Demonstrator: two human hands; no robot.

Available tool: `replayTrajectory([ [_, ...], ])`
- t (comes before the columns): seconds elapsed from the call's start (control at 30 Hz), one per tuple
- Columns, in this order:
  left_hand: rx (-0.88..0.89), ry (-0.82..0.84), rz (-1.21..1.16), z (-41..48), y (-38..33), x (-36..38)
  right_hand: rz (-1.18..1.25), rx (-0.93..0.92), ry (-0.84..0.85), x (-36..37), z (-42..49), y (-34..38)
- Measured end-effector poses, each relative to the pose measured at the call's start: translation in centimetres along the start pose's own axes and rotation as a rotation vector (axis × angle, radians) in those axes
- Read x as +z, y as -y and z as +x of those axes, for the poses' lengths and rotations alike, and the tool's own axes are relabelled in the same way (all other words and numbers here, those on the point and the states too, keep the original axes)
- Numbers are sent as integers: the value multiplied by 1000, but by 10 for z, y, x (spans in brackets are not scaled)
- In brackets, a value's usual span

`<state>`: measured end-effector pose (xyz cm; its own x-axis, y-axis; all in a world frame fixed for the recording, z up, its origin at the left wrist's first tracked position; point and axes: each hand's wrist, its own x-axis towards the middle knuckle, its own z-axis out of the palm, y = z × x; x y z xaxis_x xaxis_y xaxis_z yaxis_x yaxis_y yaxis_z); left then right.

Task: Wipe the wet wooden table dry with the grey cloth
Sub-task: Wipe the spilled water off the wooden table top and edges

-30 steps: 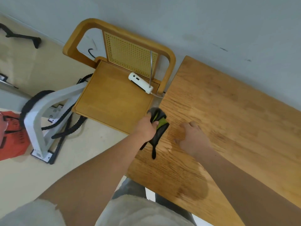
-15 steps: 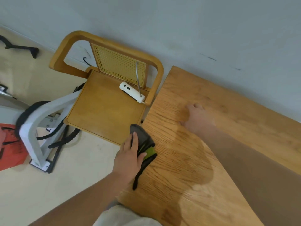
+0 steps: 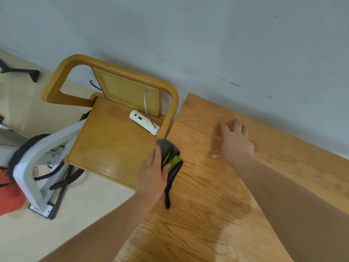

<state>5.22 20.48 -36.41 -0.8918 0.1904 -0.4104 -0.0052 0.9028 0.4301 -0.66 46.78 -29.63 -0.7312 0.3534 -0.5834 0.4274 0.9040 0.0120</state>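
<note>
The wooden table runs from the middle to the right, with a darker wet patch near its left front. The grey cloth, dark with a green patch and a black strip hanging toward me, lies at the table's left edge. My left hand presses flat on the cloth. My right hand rests palm down on the table further back, fingers spread, holding nothing.
A wooden chair with a cane back stands against the table's left edge, a white power strip with a grey cable on its seat. A white frame with black straps and an orange bag sit on the floor at left. The wall lies behind.
My left hand went from gripping the bunched cloth to pressing it flat at the table's left edge. My right hand slid further back across the table. The view shifted.
</note>
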Motion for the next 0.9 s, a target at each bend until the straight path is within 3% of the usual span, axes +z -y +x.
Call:
replayTrajectory([
  [0.1, 92, -60, 215, -26, 6, 14, 29, 13, 33, -6, 11, 1],
  [0.23, 145, -26, 269, 24, -12, 0, 45, 27, 52, -11, 18, 3],
  [0.6, 239, 128, 232, 240, -130, -49, 17, 1, 25, -9, 22, -5],
  [0.73, 327, 245, 185, 255, -129, -66, 10, -4, 22, -9, 20, -5],
  [0.9, 262, 203, 12, 223, -95, -67, 15, 12, 26, -11, 17, -1],
])
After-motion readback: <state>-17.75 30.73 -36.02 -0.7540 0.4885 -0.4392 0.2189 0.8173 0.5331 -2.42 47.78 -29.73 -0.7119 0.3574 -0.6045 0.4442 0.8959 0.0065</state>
